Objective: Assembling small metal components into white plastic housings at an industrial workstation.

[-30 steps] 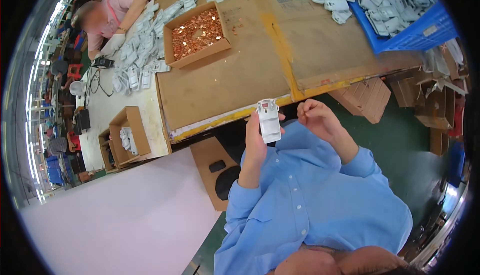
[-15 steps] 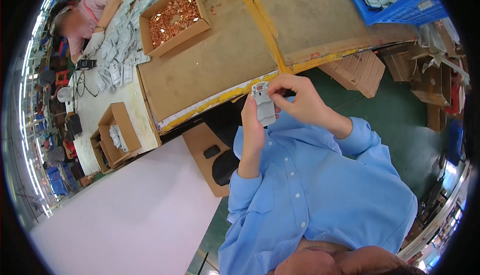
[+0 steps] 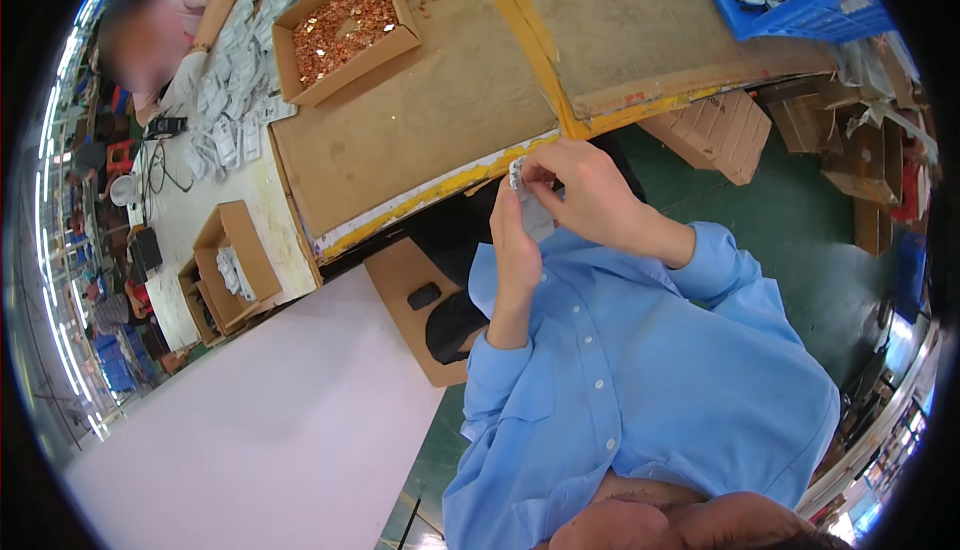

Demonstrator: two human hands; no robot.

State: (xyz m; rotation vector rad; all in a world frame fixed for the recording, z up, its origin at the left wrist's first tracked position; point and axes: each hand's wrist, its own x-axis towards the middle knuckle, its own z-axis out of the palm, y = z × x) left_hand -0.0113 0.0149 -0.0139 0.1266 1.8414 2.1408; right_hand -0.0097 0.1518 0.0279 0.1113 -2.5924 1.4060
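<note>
A white-grey plastic housing stands tilted between my hands, just off the near edge of the table. My left hand is closed around its left side, with the thumb along the edge. Bent over its upper end is my right hand, thumb and fingers pinched together at the housing. Whatever small piece those fingertips may hold is hidden behind them. Most of the housing's upper face is covered by my right hand.
On the cardboard-covered table stands a cardboard box of small copper-coloured parts. Beside it, white housings lie heaped near a co-worker's gloved hand. A blue crate of housings is far right; an open carton sits left.
My right hand has moved left over the housing's upper end and now covers it. The housing has turned, showing less of its face. The view has shifted slightly.
</note>
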